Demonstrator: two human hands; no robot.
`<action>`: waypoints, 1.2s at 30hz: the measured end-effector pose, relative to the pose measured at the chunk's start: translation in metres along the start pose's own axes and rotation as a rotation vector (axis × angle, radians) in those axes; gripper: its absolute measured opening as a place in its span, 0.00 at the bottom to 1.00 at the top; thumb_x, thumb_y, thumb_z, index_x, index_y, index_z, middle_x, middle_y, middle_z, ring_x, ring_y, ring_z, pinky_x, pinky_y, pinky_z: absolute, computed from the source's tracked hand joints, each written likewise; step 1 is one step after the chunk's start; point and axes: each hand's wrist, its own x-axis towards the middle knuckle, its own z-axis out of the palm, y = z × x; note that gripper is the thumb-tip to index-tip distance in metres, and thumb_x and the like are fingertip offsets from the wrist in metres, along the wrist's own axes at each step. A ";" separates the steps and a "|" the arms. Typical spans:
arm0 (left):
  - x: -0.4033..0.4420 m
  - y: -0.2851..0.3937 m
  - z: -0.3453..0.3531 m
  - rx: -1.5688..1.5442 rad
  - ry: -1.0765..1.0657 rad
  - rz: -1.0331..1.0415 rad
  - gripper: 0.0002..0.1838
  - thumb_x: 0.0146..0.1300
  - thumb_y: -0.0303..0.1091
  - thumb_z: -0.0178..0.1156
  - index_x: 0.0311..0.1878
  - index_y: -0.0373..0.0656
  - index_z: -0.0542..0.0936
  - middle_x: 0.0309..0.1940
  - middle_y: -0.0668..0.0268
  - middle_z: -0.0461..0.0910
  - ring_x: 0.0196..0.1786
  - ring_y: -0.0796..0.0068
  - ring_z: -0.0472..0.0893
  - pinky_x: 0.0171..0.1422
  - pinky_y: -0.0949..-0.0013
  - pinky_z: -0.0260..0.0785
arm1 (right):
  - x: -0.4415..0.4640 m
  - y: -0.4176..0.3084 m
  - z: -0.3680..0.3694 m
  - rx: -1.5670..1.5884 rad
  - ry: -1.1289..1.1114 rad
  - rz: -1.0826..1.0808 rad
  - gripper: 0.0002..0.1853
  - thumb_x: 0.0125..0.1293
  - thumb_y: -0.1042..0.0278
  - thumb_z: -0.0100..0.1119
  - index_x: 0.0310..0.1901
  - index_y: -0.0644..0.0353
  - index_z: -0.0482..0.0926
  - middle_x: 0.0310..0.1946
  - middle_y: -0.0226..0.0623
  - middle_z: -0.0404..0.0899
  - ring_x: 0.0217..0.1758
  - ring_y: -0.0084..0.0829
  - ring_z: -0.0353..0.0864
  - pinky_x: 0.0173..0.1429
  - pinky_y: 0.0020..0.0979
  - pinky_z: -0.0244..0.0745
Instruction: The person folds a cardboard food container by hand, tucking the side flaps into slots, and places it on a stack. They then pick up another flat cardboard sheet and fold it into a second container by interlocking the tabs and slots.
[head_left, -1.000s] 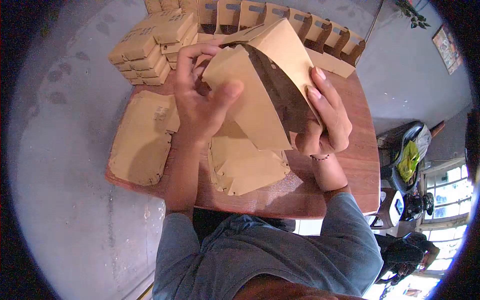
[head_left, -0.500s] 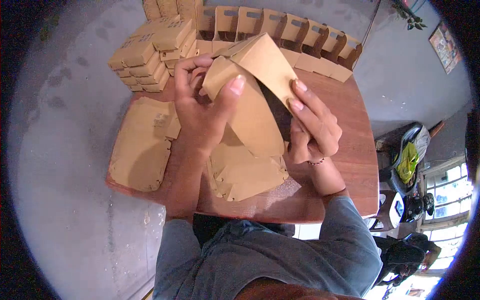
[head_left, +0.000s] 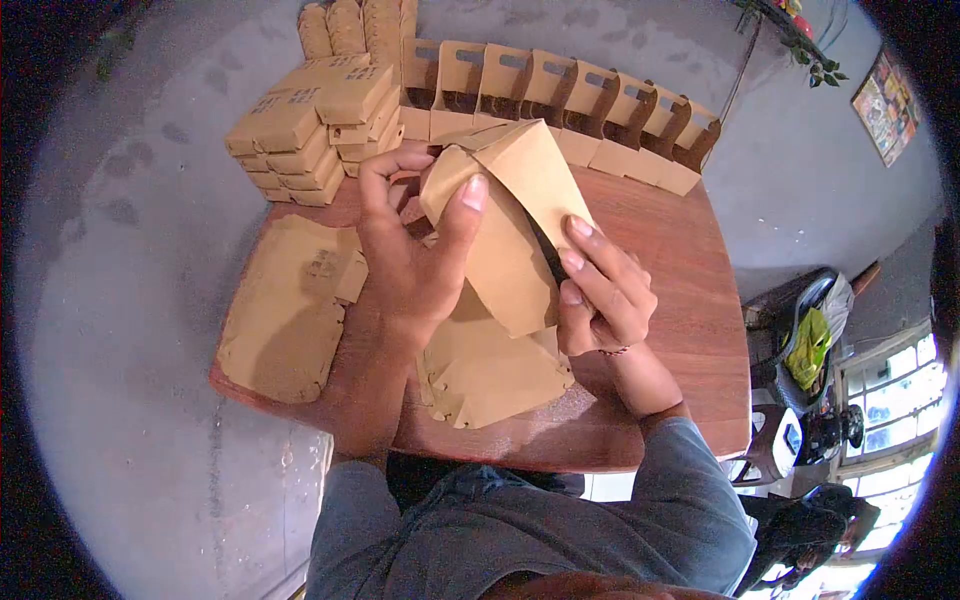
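Observation:
A partly folded brown cardboard box [head_left: 512, 245] is held up over the table between both hands. My left hand [head_left: 425, 255] grips its left end, thumb pressed on the front panel and fingers behind. My right hand [head_left: 610, 290] pinches the right edge, with fingertips on the slanting upper panel. A narrow dark gap shows between the two panels. Under the box lies a flat cardboard blank [head_left: 500, 380] with notched corners. Left of my left forearm is another flat blank or stack of blanks [head_left: 285, 310] with small dark print.
Folded, printed boxes [head_left: 285, 120] are piled at the back left. Along the back edge stands a row of cardboard carriers with handle slots [head_left: 550, 85]. The wooden table [head_left: 690, 330] has a curved edge. At the right are a stool [head_left: 775, 440] and a yellow-green bag [head_left: 808, 350].
The gap between the box's panels has narrowed as my right hand moved inward to the left. The whole view has shifted slightly, with the table lower in it.

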 end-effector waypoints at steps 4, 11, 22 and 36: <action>0.000 0.000 0.001 0.039 0.016 0.001 0.24 0.64 0.40 0.66 0.56 0.40 0.68 0.50 0.60 0.76 0.53 0.72 0.74 0.60 0.66 0.67 | -0.003 -0.001 0.002 -0.021 0.012 0.025 0.19 0.50 0.84 0.63 0.46 0.66 0.84 0.49 0.58 0.83 0.44 0.51 0.89 0.40 0.35 0.85; 0.004 -0.006 -0.003 0.095 0.015 0.031 0.22 0.66 0.39 0.65 0.56 0.39 0.68 0.50 0.59 0.76 0.52 0.73 0.75 0.60 0.67 0.68 | -0.003 0.004 0.006 -0.006 0.026 0.036 0.16 0.52 0.82 0.61 0.45 0.70 0.84 0.48 0.59 0.84 0.46 0.51 0.88 0.44 0.37 0.85; 0.011 -0.003 -0.004 0.161 0.046 -0.074 0.22 0.66 0.43 0.66 0.53 0.40 0.70 0.45 0.61 0.78 0.48 0.74 0.77 0.56 0.69 0.71 | -0.006 0.022 0.010 0.127 0.019 0.084 0.15 0.58 0.82 0.55 0.46 0.75 0.82 0.50 0.63 0.82 0.52 0.54 0.86 0.54 0.43 0.83; 0.007 -0.009 0.003 0.193 0.025 0.011 0.24 0.71 0.42 0.60 0.59 0.38 0.62 0.49 0.54 0.76 0.50 0.70 0.76 0.58 0.65 0.68 | -0.009 0.010 0.019 -0.015 -0.032 0.055 0.17 0.52 0.83 0.62 0.47 0.70 0.83 0.52 0.59 0.82 0.52 0.56 0.86 0.49 0.38 0.85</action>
